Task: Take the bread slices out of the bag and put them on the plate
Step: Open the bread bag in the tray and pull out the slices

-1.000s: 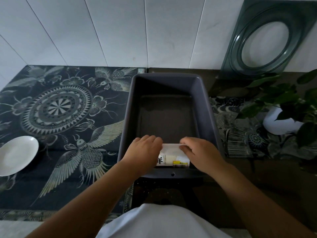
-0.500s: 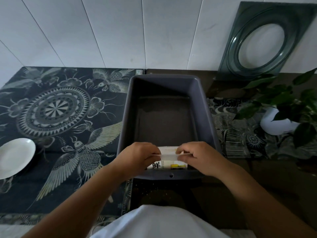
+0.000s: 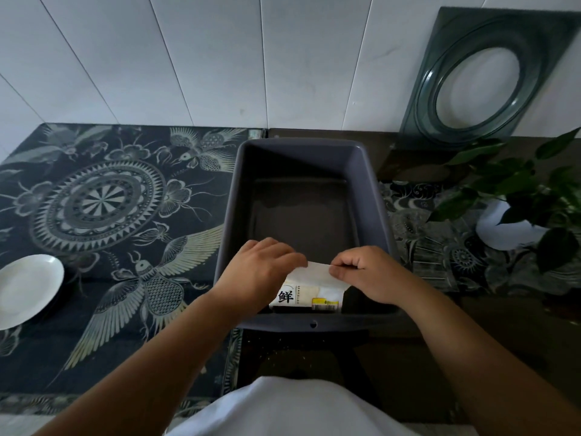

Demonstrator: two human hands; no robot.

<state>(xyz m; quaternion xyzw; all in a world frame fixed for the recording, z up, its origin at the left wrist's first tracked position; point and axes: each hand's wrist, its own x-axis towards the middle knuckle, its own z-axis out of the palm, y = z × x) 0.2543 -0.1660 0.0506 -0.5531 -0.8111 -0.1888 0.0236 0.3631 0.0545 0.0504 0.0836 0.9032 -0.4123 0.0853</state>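
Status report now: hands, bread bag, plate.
Left hand and right hand both pinching bread bag top. Bag in grey bin, near end, no slices out. Plate far left, bare. Nothing blocking.

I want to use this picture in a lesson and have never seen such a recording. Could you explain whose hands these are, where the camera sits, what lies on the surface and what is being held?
There is no machine: a person wears a camera on the head, looking down at their own bare hands. The left hand and right hand each pinch the top edge of a printed bread bag with their fingers. The bag sits at the near end of a dark plastic tub. A white plate lies far left on a patterned cloth. A potted plant stands right.
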